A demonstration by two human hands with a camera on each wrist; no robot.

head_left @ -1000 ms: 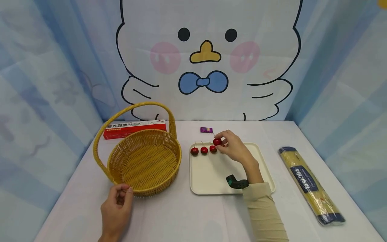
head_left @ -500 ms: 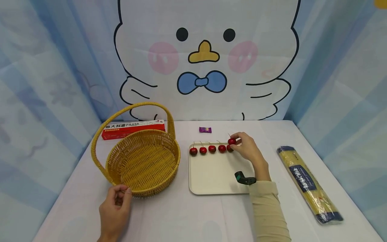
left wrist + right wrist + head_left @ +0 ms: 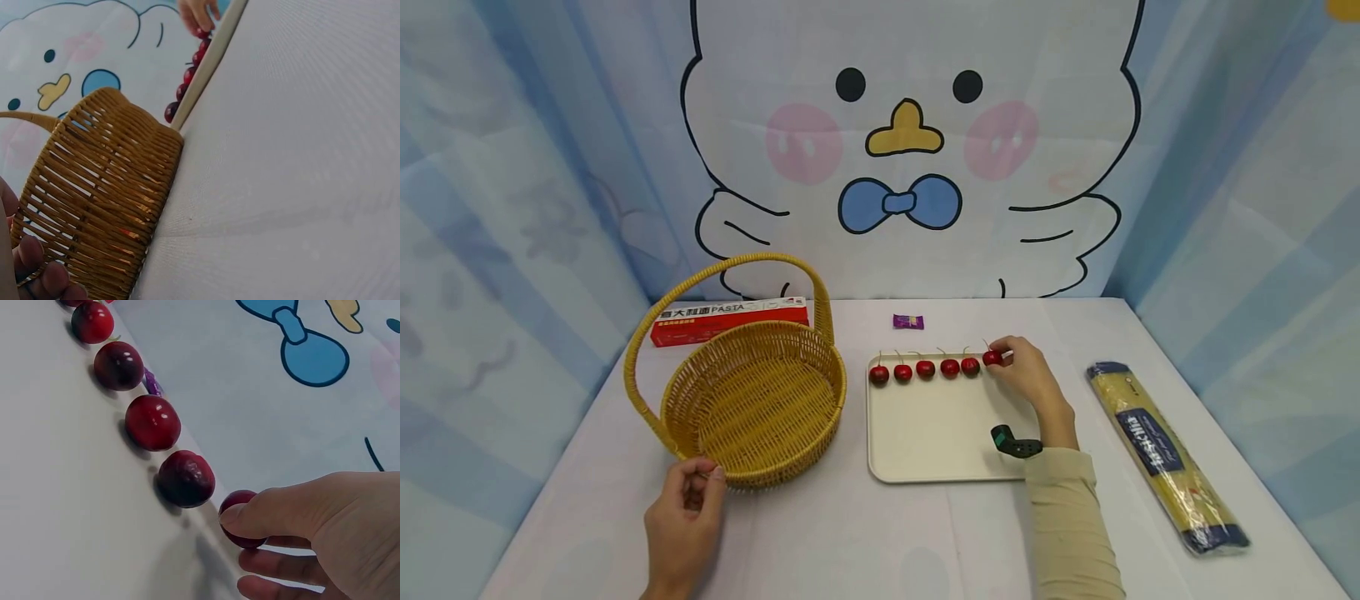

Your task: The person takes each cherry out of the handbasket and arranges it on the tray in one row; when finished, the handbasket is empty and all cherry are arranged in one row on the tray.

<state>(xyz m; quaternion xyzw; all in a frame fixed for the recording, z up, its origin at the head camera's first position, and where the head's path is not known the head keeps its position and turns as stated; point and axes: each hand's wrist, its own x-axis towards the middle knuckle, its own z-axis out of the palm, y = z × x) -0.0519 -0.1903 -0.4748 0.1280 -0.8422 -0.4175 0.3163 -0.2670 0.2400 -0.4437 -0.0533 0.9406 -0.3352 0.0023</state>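
Between thumb and fingertips my right hand [image 3: 1028, 375] pinches a dark red cherry [image 3: 237, 515] above the far edge of the cream tray [image 3: 940, 442], toward its right end. Several other cherries [image 3: 926, 369], stems up, form a row along that edge to its left. The left hand [image 3: 683, 521] grips the near rim of a yellow wicker basket [image 3: 767, 408] with curled fingers. In the left wrist view, fingertips [image 3: 53, 275] show against the woven side of the basket. Part of the tray's right side is hidden by my right arm.
Behind the basket lies a red and white pasta box [image 3: 730, 321]. A small purple wrapped sweet [image 3: 908, 322] sits beyond the tray. On the right is a long clear packet of pasta [image 3: 1165, 458]. A printed curtain [image 3: 902, 250] closes off the back.
My right hand has moved right along the tray's far edge with a cherry. More cherries now show in the row to its left. The left hand stays on the basket rim.
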